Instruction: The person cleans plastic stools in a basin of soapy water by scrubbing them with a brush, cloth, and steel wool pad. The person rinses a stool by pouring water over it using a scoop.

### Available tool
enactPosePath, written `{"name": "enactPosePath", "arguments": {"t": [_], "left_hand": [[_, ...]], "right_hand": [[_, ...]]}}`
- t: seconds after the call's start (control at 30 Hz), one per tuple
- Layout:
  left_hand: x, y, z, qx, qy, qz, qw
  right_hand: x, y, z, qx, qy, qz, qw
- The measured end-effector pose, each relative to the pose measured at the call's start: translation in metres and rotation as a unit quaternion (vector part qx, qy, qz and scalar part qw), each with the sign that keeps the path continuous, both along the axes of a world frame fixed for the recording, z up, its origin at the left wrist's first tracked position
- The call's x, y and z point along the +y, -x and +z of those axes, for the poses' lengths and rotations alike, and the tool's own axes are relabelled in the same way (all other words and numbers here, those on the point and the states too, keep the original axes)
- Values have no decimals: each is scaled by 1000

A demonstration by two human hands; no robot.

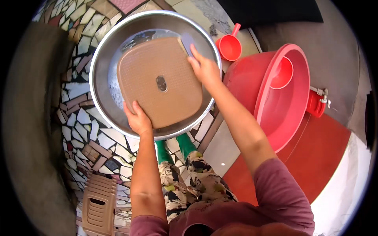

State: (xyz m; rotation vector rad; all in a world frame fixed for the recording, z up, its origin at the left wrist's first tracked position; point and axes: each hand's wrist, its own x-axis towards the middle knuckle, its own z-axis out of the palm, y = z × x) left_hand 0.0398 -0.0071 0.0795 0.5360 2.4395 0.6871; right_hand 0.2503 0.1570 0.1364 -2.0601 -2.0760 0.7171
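Observation:
My left hand (pixel 138 120) grips the lower left edge of a brown plastic stool (pixel 143 86), whose textured seat faces up and has an oval hole in the middle. At the seat's upper right edge, my right hand (pixel 205 70) is closed around a lavender scrubbing brush (pixel 187 42). Its bristles are barely visible. The stool is inside a large round metal basin (pixel 94 74), and its underside is hidden. Sudsy water (pixel 115 88) shows at the basin's left side.
A red dipper (pixel 229 48) is right of the basin. Beside it, a large pink tub (pixel 258 76) leans on its side with a red bowl-shaped vessel (pixel 282 74) inside. A tap (pixel 325 99) stands beyond. Another brown stool (pixel 98 206) lies at lower left on broken-tile paving (pixel 94 129).

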Motion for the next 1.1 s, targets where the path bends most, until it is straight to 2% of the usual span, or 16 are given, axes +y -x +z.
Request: {"name": "enactPosePath", "arguments": {"t": [0.13,0.2,0.23,0.3,0.4,0.43,0.47,0.53,0.6,0.63,0.67,0.73,0.8,0.83,0.93,1.1], "left_hand": [[4,0,9,-8,7,8,1000],[2,3,3,17,13,-7,1000],[2,4,2,8,2,-2,1000],[-5,5,-2,6,-3,-16,1000],[-12,22,-13,23,-69,-52,996],[-18,41,-16,5,-64,-61,996],[-23,59,-19,-12,-60,-65,996],[-34,102,-11,-2,-56,-69,996],[-35,132,3,61,0,-55,997],[-37,155,-4,38,-1,-68,997],[-41,178,-23,36,-93,-139,985],[-10,144,26,48,-91,-286,953],[-5,136,36,-133,-144,-122,973],[-2,138,39,-180,-160,-101,965],[0,152,42,-93,-142,-151,974],[19,160,41,-52,-153,-110,981]], "right_hand": [[-145,-37,-10,56,63,14,996],[-161,-21,-13,99,-95,127,982],[-140,-17,-7,38,23,128,991],[-75,-13,-18,132,74,-50,987],[-55,-31,-42,246,-35,-171,953],[-75,-37,-34,344,104,-284,889],[-94,-38,-25,430,239,-376,785],[-152,-17,-16,446,347,-341,751],[-189,19,-6,494,309,-287,760],[-202,37,-2,514,305,-263,758],[-210,52,-2,513,314,-230,765],[-224,82,-5,512,327,-163,778],[-234,110,-7,514,272,-138,802],[-236,118,-6,494,281,-129,813],[-238,127,-3,488,242,-105,832],[-251,128,-19,463,120,-1,878]]}}
